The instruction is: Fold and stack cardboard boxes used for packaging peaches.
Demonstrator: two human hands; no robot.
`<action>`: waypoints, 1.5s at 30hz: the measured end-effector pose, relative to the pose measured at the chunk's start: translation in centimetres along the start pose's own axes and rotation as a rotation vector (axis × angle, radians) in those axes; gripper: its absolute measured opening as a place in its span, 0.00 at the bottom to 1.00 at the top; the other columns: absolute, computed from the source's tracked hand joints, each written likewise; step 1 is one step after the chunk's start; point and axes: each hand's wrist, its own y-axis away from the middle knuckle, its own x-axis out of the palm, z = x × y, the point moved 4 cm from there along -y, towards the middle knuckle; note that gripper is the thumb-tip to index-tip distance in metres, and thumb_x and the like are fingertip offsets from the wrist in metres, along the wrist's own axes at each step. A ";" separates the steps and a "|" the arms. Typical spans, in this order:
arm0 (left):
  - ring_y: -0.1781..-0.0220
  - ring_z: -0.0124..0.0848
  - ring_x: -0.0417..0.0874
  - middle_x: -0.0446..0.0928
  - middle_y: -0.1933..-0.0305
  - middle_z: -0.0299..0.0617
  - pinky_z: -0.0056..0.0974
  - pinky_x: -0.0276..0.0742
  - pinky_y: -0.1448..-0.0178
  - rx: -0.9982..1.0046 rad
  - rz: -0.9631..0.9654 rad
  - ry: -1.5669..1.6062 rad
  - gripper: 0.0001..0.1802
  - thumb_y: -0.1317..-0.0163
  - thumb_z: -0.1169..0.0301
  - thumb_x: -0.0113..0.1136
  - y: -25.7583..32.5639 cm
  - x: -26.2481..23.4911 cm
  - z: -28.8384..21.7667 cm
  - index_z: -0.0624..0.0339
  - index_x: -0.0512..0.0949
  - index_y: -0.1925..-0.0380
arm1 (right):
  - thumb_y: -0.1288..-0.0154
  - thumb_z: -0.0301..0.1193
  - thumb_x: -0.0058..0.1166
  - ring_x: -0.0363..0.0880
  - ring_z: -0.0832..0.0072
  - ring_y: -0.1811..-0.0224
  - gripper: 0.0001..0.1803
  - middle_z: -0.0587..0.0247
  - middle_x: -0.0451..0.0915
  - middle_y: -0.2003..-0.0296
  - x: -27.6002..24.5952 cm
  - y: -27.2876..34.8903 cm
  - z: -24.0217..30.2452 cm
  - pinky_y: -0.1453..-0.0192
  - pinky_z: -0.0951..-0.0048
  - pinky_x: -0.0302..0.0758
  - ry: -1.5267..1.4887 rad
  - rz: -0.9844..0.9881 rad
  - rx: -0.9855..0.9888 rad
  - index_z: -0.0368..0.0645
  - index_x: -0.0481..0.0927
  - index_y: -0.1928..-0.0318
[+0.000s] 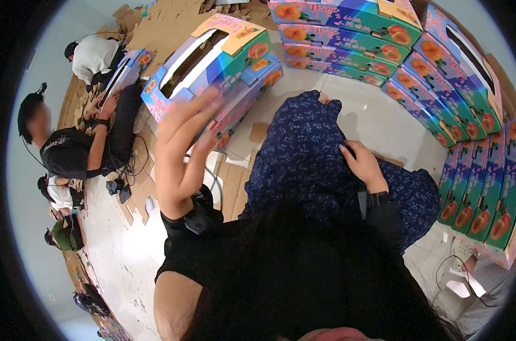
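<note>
I see the left hand (pixel 181 142), fingers apart, in front of the fruit-printed box (pixel 223 61), which lies upon a lower box (pixel 248 90); touching, I cannot tell. The right hand (pixel 365 166) rests on blue patterned cloth (pixel 303 153); its grip I cannot tell.

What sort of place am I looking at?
Probably a carton-assembly or packing workshop: fruit-printed cartons stand stacked, brown cardboard pieces lie heaped nearby, and a co-worker in black has hands at another carton.
</note>
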 end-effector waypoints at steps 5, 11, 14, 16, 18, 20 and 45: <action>0.65 0.40 0.79 0.78 0.67 0.44 0.39 0.73 0.60 -0.546 0.611 0.413 0.15 0.40 0.70 0.57 2.6 5.3 4.3 0.66 0.76 0.54 | 0.32 0.43 0.49 0.76 0.49 0.53 0.23 0.44 0.78 0.57 0.1 -0.3 0.0 0.49 0.60 0.72 -0.037 -0.007 -0.029 0.33 0.78 0.54; 0.78 0.25 0.68 0.66 0.80 0.31 0.33 0.66 0.75 -0.958 1.222 0.556 0.29 0.28 0.45 0.34 12.4 13.9 12.1 0.57 0.74 0.69 | 0.31 0.44 0.49 0.76 0.49 0.55 0.22 0.43 0.78 0.59 0.2 -0.7 -0.1 0.50 0.59 0.72 -0.057 -0.019 -0.067 0.33 0.78 0.55; 0.81 0.25 0.65 0.65 0.82 0.29 0.33 0.65 0.76 -1.139 1.491 0.222 0.30 0.29 0.44 0.33 19.1 14.2 17.1 0.54 0.70 0.78 | 0.31 0.44 0.48 0.76 0.48 0.54 0.23 0.42 0.78 0.59 0.2 -0.6 -0.1 0.50 0.59 0.72 -0.062 0.005 -0.043 0.32 0.77 0.55; 0.81 0.23 0.66 0.70 0.81 0.29 0.34 0.65 0.77 -1.305 1.524 0.280 0.25 0.32 0.47 0.46 25.3 13.1 20.2 0.53 0.74 0.78 | 0.31 0.44 0.48 0.76 0.48 0.54 0.23 0.42 0.78 0.58 0.2 -0.4 -0.4 0.49 0.60 0.72 -0.070 0.024 -0.013 0.32 0.77 0.54; 0.76 0.29 0.72 0.76 0.76 0.35 0.35 0.69 0.68 -1.238 1.593 0.213 0.16 0.34 0.58 0.50 29.3 9.8 18.8 0.58 0.78 0.71 | 0.31 0.44 0.48 0.76 0.49 0.53 0.24 0.41 0.78 0.56 0.2 0.0 -1.0 0.48 0.60 0.71 -0.079 0.015 -0.020 0.31 0.77 0.54; 0.76 0.30 0.72 0.77 0.76 0.37 0.36 0.70 0.67 -1.402 1.646 0.245 0.15 0.35 0.60 0.52 36.1 8.0 18.3 0.59 0.78 0.71 | 0.31 0.45 0.47 0.75 0.49 0.52 0.25 0.41 0.77 0.56 0.0 0.0 -0.4 0.47 0.60 0.71 -0.087 0.032 -0.025 0.31 0.77 0.54; 0.68 0.26 0.69 0.70 0.70 0.40 0.32 0.63 0.65 -0.271 -0.655 -0.018 0.12 0.31 0.69 0.48 6.5 3.5 12.6 0.67 0.71 0.69 | 0.31 0.46 0.49 0.76 0.52 0.50 0.25 0.43 0.77 0.54 0.4 -0.4 -0.8 0.44 0.62 0.70 -0.138 0.079 0.100 0.32 0.77 0.53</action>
